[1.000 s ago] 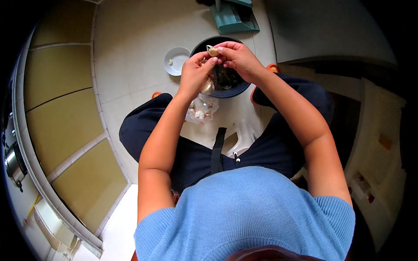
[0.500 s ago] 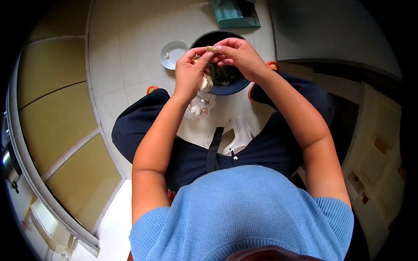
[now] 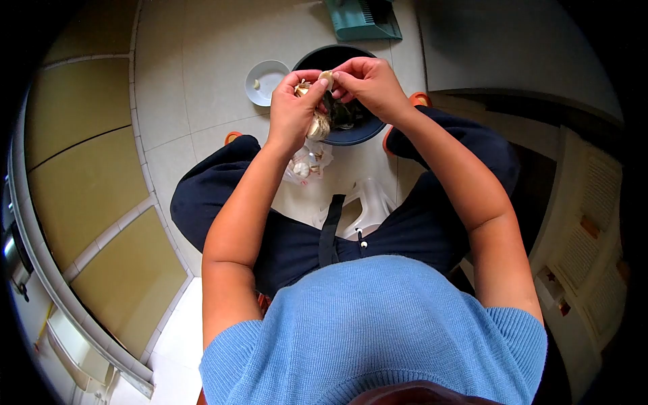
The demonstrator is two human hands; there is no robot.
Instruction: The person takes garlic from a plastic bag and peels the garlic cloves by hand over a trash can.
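Observation:
My left hand (image 3: pixel 291 115) is closed around a garlic bulb (image 3: pixel 319 126), part of which shows below the palm. Its thumb and forefinger also pinch a pale garlic clove (image 3: pixel 326 77). From the other side, the fingertips of my right hand (image 3: pixel 372 86) grip the same clove. Both hands are above a dark basin (image 3: pixel 351 140) with dark scraps inside, hard to make out. Left of it stands a white plate (image 3: pixel 267 93) with one small peeled clove (image 3: pixel 256 84) on it. Beneath my left wrist lies a clear plastic bag (image 3: pixel 317 156) holding several garlic bulbs (image 3: pixel 301 167).
A teal dustpan (image 3: pixel 364 25) rests on the tiled floor (image 3: pixel 216 81) beyond the basin. Between my legs is a white plastic stool (image 3: pixel 372 210). My knees flank the bag, and yellowish panels (image 3: pixel 88 182) line the left side.
The clove between my fingertips has turned from lying sideways to more upright, showing a broader pale face. Both hands have shifted only slightly. The view has moved a little.

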